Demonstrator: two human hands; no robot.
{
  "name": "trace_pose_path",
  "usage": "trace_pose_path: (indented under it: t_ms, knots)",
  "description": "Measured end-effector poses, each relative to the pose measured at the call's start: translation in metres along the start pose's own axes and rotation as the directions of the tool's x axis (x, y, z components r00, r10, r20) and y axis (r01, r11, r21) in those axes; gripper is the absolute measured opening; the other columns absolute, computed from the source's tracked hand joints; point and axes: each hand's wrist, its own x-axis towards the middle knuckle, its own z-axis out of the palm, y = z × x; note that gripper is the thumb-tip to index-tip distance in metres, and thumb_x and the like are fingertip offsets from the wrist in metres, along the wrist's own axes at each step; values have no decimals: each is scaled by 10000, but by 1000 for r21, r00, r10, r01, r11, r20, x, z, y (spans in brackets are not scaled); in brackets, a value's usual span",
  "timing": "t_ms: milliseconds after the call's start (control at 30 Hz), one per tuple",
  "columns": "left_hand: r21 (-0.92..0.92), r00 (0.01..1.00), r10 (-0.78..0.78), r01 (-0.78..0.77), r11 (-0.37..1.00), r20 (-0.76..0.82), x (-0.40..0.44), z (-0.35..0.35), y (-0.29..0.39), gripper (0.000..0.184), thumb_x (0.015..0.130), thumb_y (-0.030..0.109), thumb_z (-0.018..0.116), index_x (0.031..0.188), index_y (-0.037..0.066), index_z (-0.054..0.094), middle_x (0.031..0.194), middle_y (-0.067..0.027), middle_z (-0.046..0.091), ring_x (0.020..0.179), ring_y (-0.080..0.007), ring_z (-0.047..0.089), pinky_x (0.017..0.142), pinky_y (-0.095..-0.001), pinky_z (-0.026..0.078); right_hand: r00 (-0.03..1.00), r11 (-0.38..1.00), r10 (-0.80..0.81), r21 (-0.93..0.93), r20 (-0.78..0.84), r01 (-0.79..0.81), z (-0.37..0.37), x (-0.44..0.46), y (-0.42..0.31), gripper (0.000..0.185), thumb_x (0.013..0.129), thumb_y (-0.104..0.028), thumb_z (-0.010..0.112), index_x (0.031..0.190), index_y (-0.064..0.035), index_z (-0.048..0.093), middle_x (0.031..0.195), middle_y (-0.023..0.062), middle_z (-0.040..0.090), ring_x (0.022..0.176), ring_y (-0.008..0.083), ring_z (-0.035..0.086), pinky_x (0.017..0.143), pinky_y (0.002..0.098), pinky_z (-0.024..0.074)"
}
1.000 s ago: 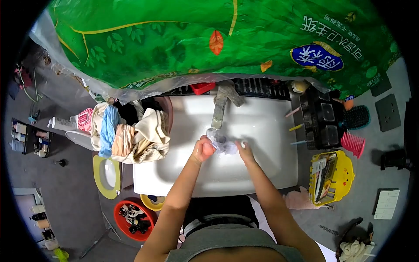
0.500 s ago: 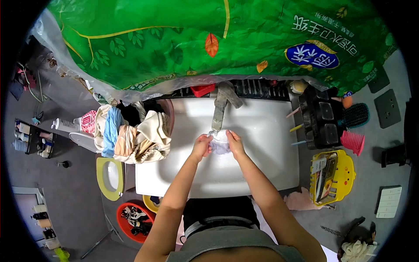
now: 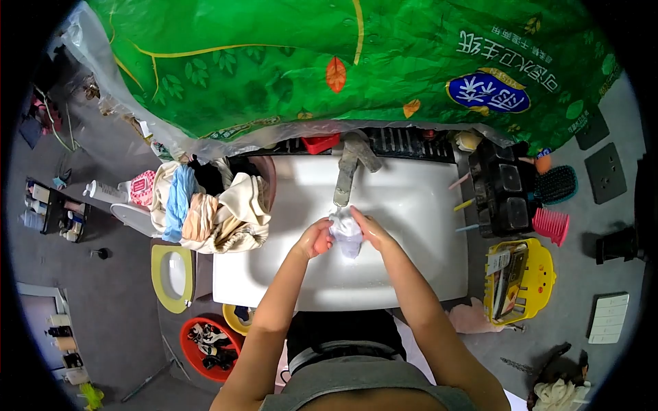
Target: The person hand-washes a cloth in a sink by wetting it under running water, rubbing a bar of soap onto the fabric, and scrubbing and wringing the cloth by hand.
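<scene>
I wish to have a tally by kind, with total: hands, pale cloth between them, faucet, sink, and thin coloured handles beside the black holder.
Hands: 2 (left hand, right hand)
Pale cloth: 1
Faucet: 1
Sink: 1
Coloured handles: 3 (pink handle, yellow handle, blue handle)
Total: 8

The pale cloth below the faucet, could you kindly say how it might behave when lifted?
The pale cloth is probably floppy, since it bunches in soft folds between the left hand and the right hand. It may also be slippery and rather heavy for its size, as it looks wet below the faucet.
</scene>
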Motion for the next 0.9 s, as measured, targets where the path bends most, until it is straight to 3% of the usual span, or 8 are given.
trace_pose_path:
  t_ms: [33, 133, 200, 267, 367, 500, 733, 900]
  knots:
    - [15, 999, -18, 17, 1000, 34, -2, 2, 2, 103, 793, 153, 484, 888, 117, 471, 684, 6, 477, 499, -99, 420, 398, -233, 357, 995, 989, 76, -124, -63, -84, -5, 7, 1, 400, 789, -234, 539, 1134, -47, 466, 1013, 45, 524, 946, 163, 480, 807, 286, 398]
    - [124, 988, -96, 82, 989, 117, -6, 7, 4, 102, 786, 135, 492, 885, 125, 473, 690, 11, 479, 504, -105, 419, 400, -232, 333, 818, 710, -523, -655, -241, 261, -18, 32, 31, 435, 732, -173, 575, 1126, -24, 467, 1014, 59, 526, 969, 180, 475, 818, 291, 399]
    - [265, 975, -165, 122, 956, 146, -6, 12, 9, 110, 779, 125, 499, 887, 127, 475, 695, 12, 480, 508, -107, 417, 404, -231, 320, 807, 793, -567, -155, 166, 590, 3, 4, 7, 383, 678, -21, 575, 1056, -27, 519, 944, 38, 550, 917, 140, 497, 790, 257, 405]
    - [277, 979, -123, 75, 958, 160, 0, 8, 12, 128, 767, 112, 506, 891, 118, 475, 701, 3, 479, 511, -109, 416, 414, -236, 326, 879, 873, -302, -263, 369, 411, 3, 12, 11, 268, 705, -45, 574, 970, -16, 552, 805, 5, 557, 801, 105, 512, 707, 225, 412]
    - [209, 998, -7, -8, 978, 69, 14, -11, 20, 154, 773, 139, 470, 923, 103, 480, 764, -17, 502, 520, -120, 424, 422, -259, 343, 890, 899, -269, -236, 369, 370, -3, 22, 15, 169, 732, -103, 586, 884, -29, 577, 708, -25, 539, 665, 67, 487, 576, 217, 400]
    - [392, 754, 397, -200, 898, -523, 16, -20, 11, 267, 760, 159, 451, 1017, 92, 481, 857, -44, 498, 531, -133, 413, 438, -279, 381, 973, 977, -214, -12, -82, 213, 3, -4, -8, 174, 740, -247, 617, 834, -107, 576, 706, -40, 531, 598, 50, 459, 459, 215, 336]
    - [263, 985, 108, -70, 962, -133, 6, 8, -12, 282, 759, 194, 549, 1002, 74, 472, 825, -10, 493, 512, -100, 400, 423, -252, 367, 981, 951, -97, 274, -171, 142, 17, -9, -7, 173, 765, -305, 600, 824, -146, 569, 715, -52, 537, 616, 60, 476, 495, 229, 353]
    - [179, 957, 176, -135, 975, -232, 17, 7, -14, 293, 711, 126, 620, 956, 116, 459, 763, 15, 478, 511, -95, 413, 410, -250, 361, 857, 906, -422, -183, -295, 382, 6, 15, 9, 262, 771, -317, 592, 721, -59, 589, 669, -27, 538, 574, 76, 476, 505, 251, 378]
